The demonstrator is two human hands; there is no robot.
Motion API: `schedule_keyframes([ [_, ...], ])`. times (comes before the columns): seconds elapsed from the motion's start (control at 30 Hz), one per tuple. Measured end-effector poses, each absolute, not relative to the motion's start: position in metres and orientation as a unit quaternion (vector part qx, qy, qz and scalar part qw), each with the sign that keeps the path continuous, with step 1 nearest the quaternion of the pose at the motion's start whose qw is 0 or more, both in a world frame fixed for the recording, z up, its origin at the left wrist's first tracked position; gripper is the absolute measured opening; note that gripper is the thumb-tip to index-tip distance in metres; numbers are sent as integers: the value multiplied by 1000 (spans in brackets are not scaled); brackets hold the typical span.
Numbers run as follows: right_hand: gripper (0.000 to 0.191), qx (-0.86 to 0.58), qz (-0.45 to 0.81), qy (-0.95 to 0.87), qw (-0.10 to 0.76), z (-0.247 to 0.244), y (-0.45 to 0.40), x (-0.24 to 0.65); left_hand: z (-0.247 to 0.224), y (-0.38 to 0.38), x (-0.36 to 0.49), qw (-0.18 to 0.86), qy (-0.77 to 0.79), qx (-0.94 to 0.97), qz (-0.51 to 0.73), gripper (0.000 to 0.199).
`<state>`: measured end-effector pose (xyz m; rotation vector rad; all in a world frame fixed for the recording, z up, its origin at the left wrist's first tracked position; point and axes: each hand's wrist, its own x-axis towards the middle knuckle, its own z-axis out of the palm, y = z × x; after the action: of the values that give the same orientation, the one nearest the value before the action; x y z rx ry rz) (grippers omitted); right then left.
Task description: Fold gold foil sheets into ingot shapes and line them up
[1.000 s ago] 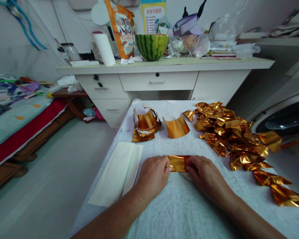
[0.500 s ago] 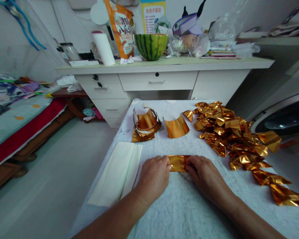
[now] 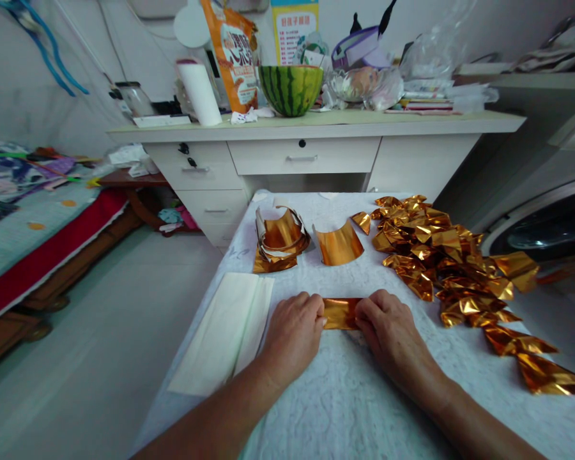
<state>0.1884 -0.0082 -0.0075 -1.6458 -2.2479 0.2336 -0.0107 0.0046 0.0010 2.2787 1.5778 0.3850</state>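
Left hand (image 3: 294,328) and right hand (image 3: 389,327) grip a gold strip (image 3: 340,314) by its ends; white paper (image 3: 220,332) lies near the counter's (image 3: 335,402) left edge.

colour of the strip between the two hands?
The strip is shiny copper-gold, best seen in the head view.

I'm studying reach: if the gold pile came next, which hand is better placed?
Probably the right hand: it is nearer the gold pile, on its own side. The left hand is farther off, beside the white sheets. Both grip the gold strip.
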Motion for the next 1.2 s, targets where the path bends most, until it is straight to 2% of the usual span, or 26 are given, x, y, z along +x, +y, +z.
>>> schedule_keyframes([
  [0.1, 15, -553, 61, -812, 176, -7, -10, 187, 1, 7, -12, 183, 546, 805, 145, 7],
  [0.23, 15, -521, 106, -831, 162, -2, -10, 185, 2, 8, -13, 190, 545, 804, 146, 8],
  [0.47, 14, -550, 80, -815, 165, 6, -12, 172, 4, 6, -14, 196, 542, 807, 126, 2],
  [0.63, 20, -570, 63, -805, 150, 1, -9, 167, 4, 5, -14, 200, 539, 808, 128, 10],
  [0.87, 18, -582, 50, -802, 123, 0, -3, 163, 2, 6, -17, 218, 536, 804, 139, 12],
  [1.2, 12, -579, 55, -802, 133, -8, -8, 166, 2, 10, -21, 239, 533, 797, 156, 13],
])
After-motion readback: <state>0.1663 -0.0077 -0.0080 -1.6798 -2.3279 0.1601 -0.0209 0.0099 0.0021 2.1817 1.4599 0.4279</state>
